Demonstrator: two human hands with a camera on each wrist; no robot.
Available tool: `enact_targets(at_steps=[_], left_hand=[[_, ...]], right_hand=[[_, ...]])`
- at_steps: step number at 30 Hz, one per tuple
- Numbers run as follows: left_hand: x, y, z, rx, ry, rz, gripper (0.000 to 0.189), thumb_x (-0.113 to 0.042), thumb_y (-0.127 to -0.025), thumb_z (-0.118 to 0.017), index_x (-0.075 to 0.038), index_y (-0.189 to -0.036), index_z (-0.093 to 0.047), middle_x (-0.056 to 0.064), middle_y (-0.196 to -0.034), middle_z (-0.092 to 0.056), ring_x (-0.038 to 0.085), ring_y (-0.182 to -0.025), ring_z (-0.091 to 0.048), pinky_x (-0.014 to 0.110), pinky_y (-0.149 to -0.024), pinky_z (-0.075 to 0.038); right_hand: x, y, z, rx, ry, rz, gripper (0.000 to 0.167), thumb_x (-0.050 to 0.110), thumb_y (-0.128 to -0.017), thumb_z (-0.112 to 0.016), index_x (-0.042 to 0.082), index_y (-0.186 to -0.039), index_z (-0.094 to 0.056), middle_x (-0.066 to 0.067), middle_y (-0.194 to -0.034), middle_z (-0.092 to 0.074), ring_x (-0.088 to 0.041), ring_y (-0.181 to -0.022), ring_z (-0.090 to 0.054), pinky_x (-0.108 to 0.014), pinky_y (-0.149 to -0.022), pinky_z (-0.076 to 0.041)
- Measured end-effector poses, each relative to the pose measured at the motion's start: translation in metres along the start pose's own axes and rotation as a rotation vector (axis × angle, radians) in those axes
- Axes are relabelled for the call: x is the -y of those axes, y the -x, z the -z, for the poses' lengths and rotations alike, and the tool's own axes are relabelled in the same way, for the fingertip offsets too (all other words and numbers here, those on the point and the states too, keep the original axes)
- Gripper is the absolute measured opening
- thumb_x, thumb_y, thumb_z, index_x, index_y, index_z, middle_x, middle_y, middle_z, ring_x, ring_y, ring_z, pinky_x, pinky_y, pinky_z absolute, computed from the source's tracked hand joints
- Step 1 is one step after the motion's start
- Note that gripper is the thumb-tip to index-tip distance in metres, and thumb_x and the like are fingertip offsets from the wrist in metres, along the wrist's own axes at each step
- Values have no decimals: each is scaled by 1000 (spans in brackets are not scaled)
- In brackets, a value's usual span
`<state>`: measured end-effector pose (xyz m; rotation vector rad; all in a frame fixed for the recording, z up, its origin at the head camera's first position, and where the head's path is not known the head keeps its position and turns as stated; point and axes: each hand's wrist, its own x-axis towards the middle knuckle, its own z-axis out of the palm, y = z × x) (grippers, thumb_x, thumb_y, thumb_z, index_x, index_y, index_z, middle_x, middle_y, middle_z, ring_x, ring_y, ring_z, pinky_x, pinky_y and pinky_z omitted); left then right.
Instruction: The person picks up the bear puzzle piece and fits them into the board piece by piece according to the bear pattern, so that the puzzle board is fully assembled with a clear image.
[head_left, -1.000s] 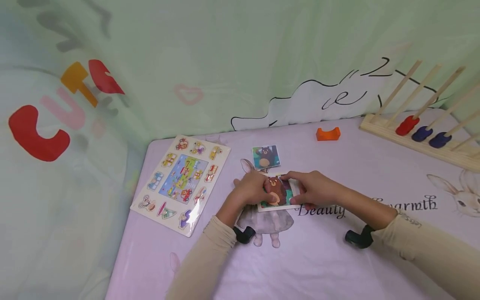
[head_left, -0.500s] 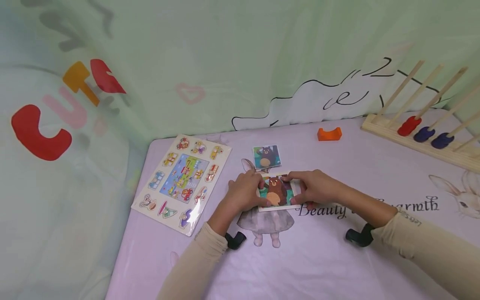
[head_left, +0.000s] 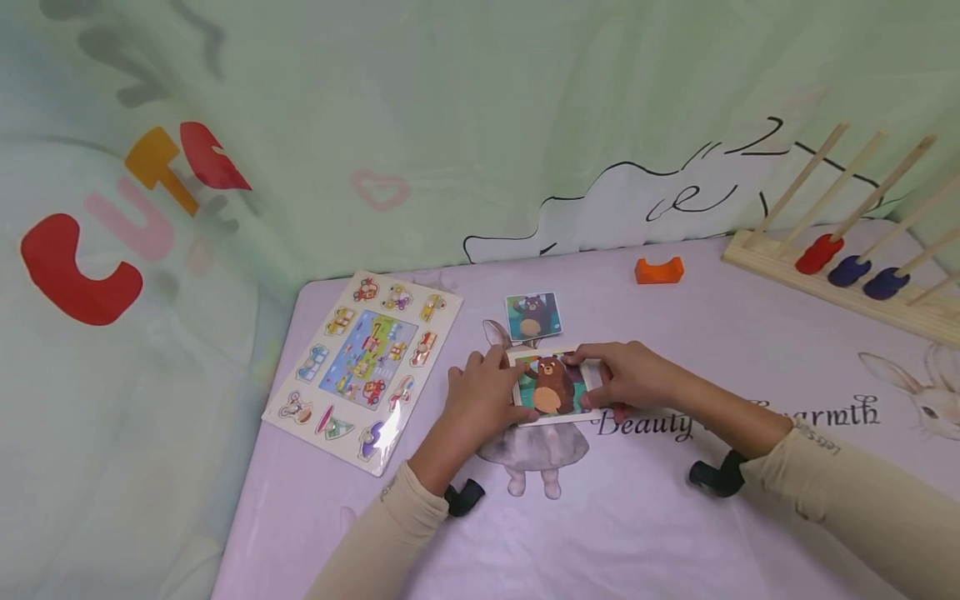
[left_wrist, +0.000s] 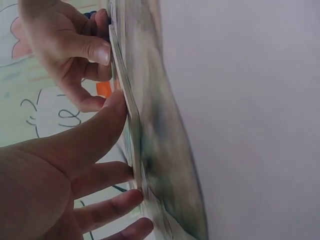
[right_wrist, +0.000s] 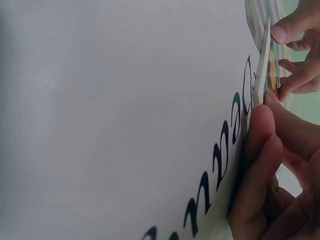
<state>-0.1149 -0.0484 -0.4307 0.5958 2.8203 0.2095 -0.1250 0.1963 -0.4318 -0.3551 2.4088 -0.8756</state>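
A bear puzzle [head_left: 552, 389] in a pale frame lies low over the cloth in the middle of the head view, its picture facing up. My right hand [head_left: 633, 377] pinches its right side, thumb on top and curled fingers at the edge. Along the left side, my left hand [head_left: 482, 395] rests with thumb and index fingertip on the puzzle; its other fingers [left_wrist: 115, 205] stretch out beside it in the left wrist view. Just beyond the puzzle lies a square card [head_left: 533, 316] with a matching bear picture.
A vehicle peg puzzle board [head_left: 405, 312] lies at the left. Toward the back is an orange block [head_left: 659, 270] with a curved notch. A wooden bead rack [head_left: 787, 271] with upright rods, red and blue beads stands back right. Curtains [head_left: 420, 125] hang behind the table.
My left hand has drawn back to the left from over the picture and its fingers have spread, uncovering more of the bear. The right hand keeps its hold; the puzzle has barely moved.
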Motion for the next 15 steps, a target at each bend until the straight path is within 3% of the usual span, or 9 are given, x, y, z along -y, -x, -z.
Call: enact_targets(at_steps=[8,12,15], left_hand=[[5,-1,-2,1,6,-7,68,-59,-83,-78,-30,-142,-61,3,-127,-53,23,-111,-49,45,-81,-41],[15,0,2,11,103,-27,68,-57,-87,-75,-31,-146,-56,3,-132,-55,23,-117,-53,49,-88,-44],[24,6,14,-9,206,-41,64,-51,-91,-73,-26,-148,-55,6,-137,-57,25,-123,-56,52,-95,-46]], right_hand=[[-4,2,-1,-10,39,41,61,27,-88,-81,17,-142,-56,-3,-74,-56,-14,-52,-60,-28,-56,-50],[-9,10,5,-20,25,64,61,33,-93,-75,19,-148,-52,-2,-84,-60,-13,-59,-61,-29,-58,-51],[-12,21,16,-95,12,75,58,31,-95,-73,18,-148,-53,-2,-92,-64,-13,-63,-63,-28,-61,-51]])
